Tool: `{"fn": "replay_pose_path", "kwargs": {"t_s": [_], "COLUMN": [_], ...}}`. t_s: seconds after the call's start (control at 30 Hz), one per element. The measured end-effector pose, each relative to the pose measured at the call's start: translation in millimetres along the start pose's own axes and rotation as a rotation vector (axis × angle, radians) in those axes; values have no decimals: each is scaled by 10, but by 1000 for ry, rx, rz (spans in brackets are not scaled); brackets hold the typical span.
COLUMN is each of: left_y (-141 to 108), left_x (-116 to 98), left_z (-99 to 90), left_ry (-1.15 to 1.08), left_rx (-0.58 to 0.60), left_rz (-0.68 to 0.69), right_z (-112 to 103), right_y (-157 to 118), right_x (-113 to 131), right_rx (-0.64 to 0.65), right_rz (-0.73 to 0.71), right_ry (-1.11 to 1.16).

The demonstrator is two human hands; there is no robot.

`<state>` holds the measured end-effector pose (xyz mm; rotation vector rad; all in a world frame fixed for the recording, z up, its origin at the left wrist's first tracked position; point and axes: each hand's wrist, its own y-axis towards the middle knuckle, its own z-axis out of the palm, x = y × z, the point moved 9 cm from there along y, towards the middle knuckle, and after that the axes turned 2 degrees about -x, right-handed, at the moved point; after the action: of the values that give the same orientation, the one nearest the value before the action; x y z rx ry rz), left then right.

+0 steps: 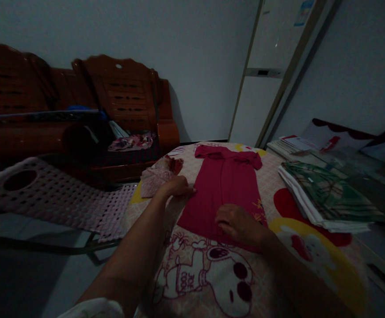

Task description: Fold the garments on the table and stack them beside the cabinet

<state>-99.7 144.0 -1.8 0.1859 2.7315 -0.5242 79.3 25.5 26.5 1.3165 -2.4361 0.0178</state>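
A magenta short-sleeved shirt (227,181) lies spread on a cartoon-patterned cloth (175,276), its sleeve end away from me. At the shirt's left edge, my left hand (178,186) is closed, fingertips pinching the fabric. My right hand (237,221) rests on the lower part of the shirt, palm down, with fingers loosely bent and a little apart. Just beyond my left wrist sits a pale pink folded garment (154,180) with a reddish patterned piece beside it.
Folded green plaid and white cloths (328,194) are stacked at the right. A woven chair (89,203) stands at the left, with a wooden sofa (122,95) behind it. A tall white air conditioner (258,106) stands by the wall.
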Motion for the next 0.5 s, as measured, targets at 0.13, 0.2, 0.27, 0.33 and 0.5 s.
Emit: {"fn": "replay_pose_path", "kwargs": {"t_s": [0.13, 0.2, 0.27, 0.33, 0.5], "left_y": [-120, -138, -138, -132, -141], "left_x": [-94, -136, -181, -221, -248], "left_z": [160, 210, 244, 266, 305], "left_ry": [-155, -139, -95, -54, -71], "left_rx": [186, 233, 251, 253, 264], "left_rz": [9, 23, 39, 47, 23], "right_z": [208, 243, 257, 281, 318], "right_y": [-60, -91, -100, -95, -58], "right_x": [158, 154, 142, 139, 120], "right_rx": [141, 159, 162, 174, 155], "right_rz": [-16, -4, 10, 8, -3], "right_ry": [-69, -98, -125, -133, -140]}}
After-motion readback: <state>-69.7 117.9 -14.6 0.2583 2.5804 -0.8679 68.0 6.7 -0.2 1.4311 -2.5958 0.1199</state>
